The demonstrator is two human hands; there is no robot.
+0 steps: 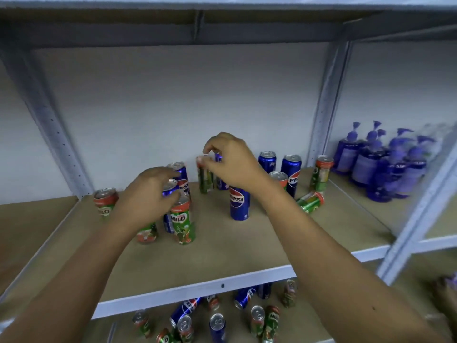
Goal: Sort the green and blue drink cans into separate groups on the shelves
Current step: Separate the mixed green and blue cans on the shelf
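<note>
Green Milo cans and blue Pepsi cans stand mixed on the middle shelf (pixel 222 248). My right hand (pixel 232 162) pinches the top rim of an upright green can (pixel 205 180) near the back wall. My left hand (pixel 146 194) reaches over a cluster at the left, its fingers curled round the top of a blue can (pixel 170 189). A green can (pixel 183 220) stands just in front of that one, and another green can (pixel 147 234) shows below my palm. One blue can (pixel 239 203) stands alone under my right wrist.
More blue cans (pixel 291 173) and green cans (pixel 320 173) stand at the right, one green can (pixel 310 202) lying on its side. A lone green can (pixel 105 201) is far left. Mixed cans (pixel 217 323) litter the lower shelf. Purple pump bottles (pixel 383 167) fill the neighbouring bay past the upright (pixel 324 107).
</note>
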